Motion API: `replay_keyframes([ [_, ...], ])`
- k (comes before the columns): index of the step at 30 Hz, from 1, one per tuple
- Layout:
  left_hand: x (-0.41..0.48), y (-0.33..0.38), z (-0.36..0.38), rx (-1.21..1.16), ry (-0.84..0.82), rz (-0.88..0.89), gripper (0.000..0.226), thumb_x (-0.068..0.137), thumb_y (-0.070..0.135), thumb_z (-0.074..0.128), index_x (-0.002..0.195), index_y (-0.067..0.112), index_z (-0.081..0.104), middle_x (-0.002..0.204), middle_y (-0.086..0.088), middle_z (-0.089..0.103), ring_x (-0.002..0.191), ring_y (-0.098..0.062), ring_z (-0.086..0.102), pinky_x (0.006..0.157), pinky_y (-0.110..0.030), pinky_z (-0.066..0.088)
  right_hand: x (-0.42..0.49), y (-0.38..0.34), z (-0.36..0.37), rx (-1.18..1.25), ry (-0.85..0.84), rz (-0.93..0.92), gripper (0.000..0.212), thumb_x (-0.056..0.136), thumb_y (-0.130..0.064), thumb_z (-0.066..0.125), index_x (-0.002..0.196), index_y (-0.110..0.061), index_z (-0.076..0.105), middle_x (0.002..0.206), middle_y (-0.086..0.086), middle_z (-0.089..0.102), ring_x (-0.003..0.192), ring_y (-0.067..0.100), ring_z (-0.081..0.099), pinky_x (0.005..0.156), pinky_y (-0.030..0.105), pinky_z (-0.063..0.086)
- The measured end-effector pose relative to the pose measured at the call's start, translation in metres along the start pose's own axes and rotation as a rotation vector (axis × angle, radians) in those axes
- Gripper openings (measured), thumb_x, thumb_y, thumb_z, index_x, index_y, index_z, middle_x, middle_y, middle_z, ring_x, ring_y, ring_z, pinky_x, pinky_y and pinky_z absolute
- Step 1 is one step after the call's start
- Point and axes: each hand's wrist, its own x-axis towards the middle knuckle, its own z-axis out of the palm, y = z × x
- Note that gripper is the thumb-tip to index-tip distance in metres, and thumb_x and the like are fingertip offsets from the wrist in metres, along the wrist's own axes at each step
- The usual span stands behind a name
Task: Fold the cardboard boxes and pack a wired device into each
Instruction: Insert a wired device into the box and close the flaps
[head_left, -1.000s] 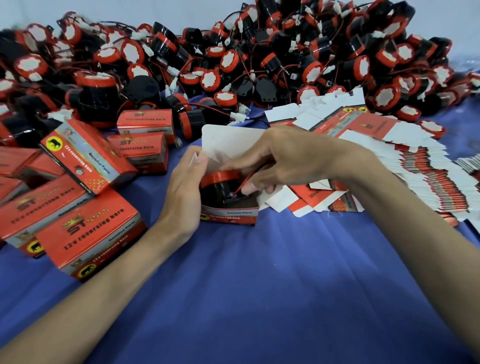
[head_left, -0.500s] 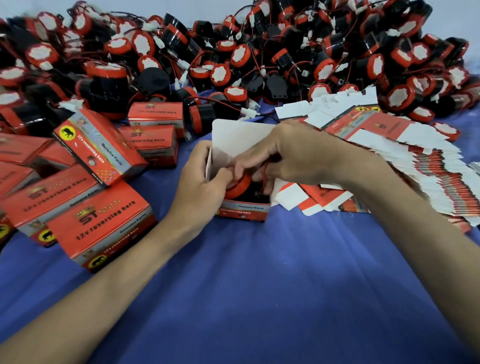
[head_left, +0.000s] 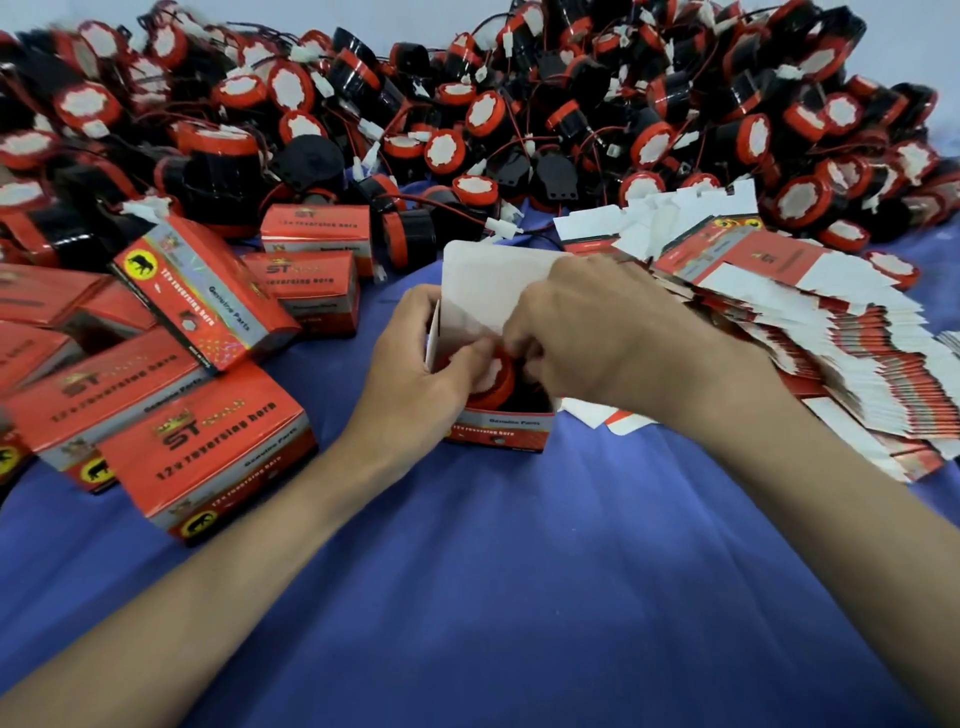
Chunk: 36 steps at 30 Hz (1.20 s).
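A small red cardboard box stands open on the blue cloth, its white lid flap upright at the back. A red-and-black wired device sits tilted in the box mouth. My left hand grips the box's left wall, thumb over the device. My right hand reaches in from the right, its curled fingers on the device's top; the fingertips are hidden behind the hand.
Several closed red boxes lie at the left. A big heap of loose red-and-black devices with wires fills the back. A fanned stack of flat box blanks lies at the right. Blue cloth covers the near table.
The device has gone deeper into the box and tilted. Both hands have closed in over the box mouth, the right one covering more of the device.
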Motion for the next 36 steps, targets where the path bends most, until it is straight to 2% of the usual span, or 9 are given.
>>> replay_keyframes([
  [6, 0.001, -0.001, 0.001, -0.003, -0.025, 0.043, 0.029, 0.07, 0.018, 0.062, 0.093, 0.031, 0.05, 0.088, 0.017, 0.063, 0.08, 0.008, 0.06, 0.072, -0.015, 0.05, -0.002, 0.001, 0.006, -0.07, -0.073, -0.105, 0.022, 0.089, -0.031, 0.053, 0.11, -0.027, 0.06, 0.071, -0.004, 0.034, 0.075, 0.02, 0.04, 0.059, 0.031, 0.03],
  [10, 0.003, -0.008, -0.001, 0.044, -0.052, 0.019, 0.03, 0.071, 0.025, 0.067, 0.096, 0.03, 0.05, 0.094, 0.012, 0.065, 0.091, -0.004, 0.063, 0.078, -0.022, 0.052, -0.009, 0.025, -0.016, 0.304, -0.284, -0.09, 0.019, 0.086, -0.034, 0.066, 0.105, -0.03, 0.066, 0.088, -0.018, 0.065, 0.095, 0.006, 0.058, 0.083, 0.031, 0.049],
  [16, 0.004, -0.013, -0.002, 0.059, -0.065, 0.002, 0.039, 0.073, 0.025, 0.076, 0.1, 0.036, 0.051, 0.099, 0.016, 0.066, 0.091, 0.004, 0.063, 0.076, -0.015, 0.052, -0.024, 0.047, -0.043, 0.199, -0.066, -0.035, 0.018, 0.079, -0.048, 0.063, 0.086, -0.034, 0.071, 0.061, -0.028, 0.045, 0.065, -0.006, 0.04, 0.076, 0.031, 0.05],
  [20, 0.003, -0.011, 0.0, 0.029, -0.052, -0.002, 0.038, 0.068, 0.027, 0.071, 0.102, 0.029, 0.053, 0.096, 0.01, 0.068, 0.089, -0.002, 0.065, 0.077, -0.018, 0.052, -0.025, 0.032, -0.044, 0.59, 0.121, -0.11, 0.012, 0.082, -0.033, 0.065, 0.081, -0.022, 0.07, 0.064, -0.019, 0.064, 0.063, -0.006, 0.064, 0.069, 0.003, 0.045],
  [23, 0.002, -0.009, 0.001, 0.04, -0.047, 0.015, 0.032, 0.068, 0.022, 0.066, 0.097, 0.028, 0.052, 0.09, 0.005, 0.067, 0.082, -0.001, 0.062, 0.071, -0.016, 0.05, -0.009, 0.008, -0.022, 0.562, 0.251, -0.041, 0.008, 0.09, -0.024, 0.063, 0.089, -0.016, 0.065, 0.069, -0.019, 0.056, 0.08, 0.009, 0.064, 0.082, 0.017, 0.039],
  [27, 0.004, -0.008, 0.001, -0.029, -0.113, 0.012, 0.034, 0.07, 0.018, 0.062, 0.1, 0.025, 0.048, 0.095, 0.0, 0.065, 0.089, -0.016, 0.063, 0.08, -0.032, 0.052, 0.006, -0.008, 0.006, 0.156, 0.23, 0.021, 0.025, 0.095, -0.015, 0.046, 0.118, -0.016, 0.055, 0.083, -0.001, 0.045, 0.098, 0.026, 0.051, 0.071, 0.031, 0.032],
  [30, 0.004, -0.01, 0.0, -0.036, -0.152, 0.031, 0.03, 0.072, 0.016, 0.058, 0.098, 0.025, 0.047, 0.093, 0.0, 0.062, 0.087, -0.014, 0.06, 0.078, -0.034, 0.051, 0.004, -0.008, 0.008, 0.178, 0.155, -0.045, 0.019, 0.096, -0.022, 0.045, 0.105, -0.014, 0.059, 0.096, 0.006, 0.058, 0.087, 0.025, 0.051, 0.071, 0.033, 0.037],
  [33, 0.006, -0.012, -0.002, -0.045, -0.178, 0.039, 0.031, 0.073, 0.017, 0.061, 0.099, 0.026, 0.047, 0.094, 0.003, 0.061, 0.083, -0.008, 0.06, 0.071, -0.026, 0.049, 0.003, -0.006, 0.006, 0.267, 0.07, -0.142, 0.025, 0.101, -0.026, 0.037, 0.082, -0.016, 0.049, 0.078, -0.002, 0.047, 0.077, 0.019, 0.045, 0.071, 0.034, 0.038],
  [36, 0.006, -0.013, -0.003, -0.054, -0.197, 0.023, 0.032, 0.072, 0.019, 0.061, 0.1, 0.025, 0.047, 0.088, 0.006, 0.06, 0.071, -0.001, 0.057, 0.065, -0.017, 0.043, 0.006, -0.003, 0.013, 0.269, 0.055, -0.091, 0.018, 0.1, -0.015, 0.037, 0.086, -0.015, 0.048, 0.087, 0.001, 0.052, 0.077, 0.02, 0.044, 0.071, 0.04, 0.046],
])
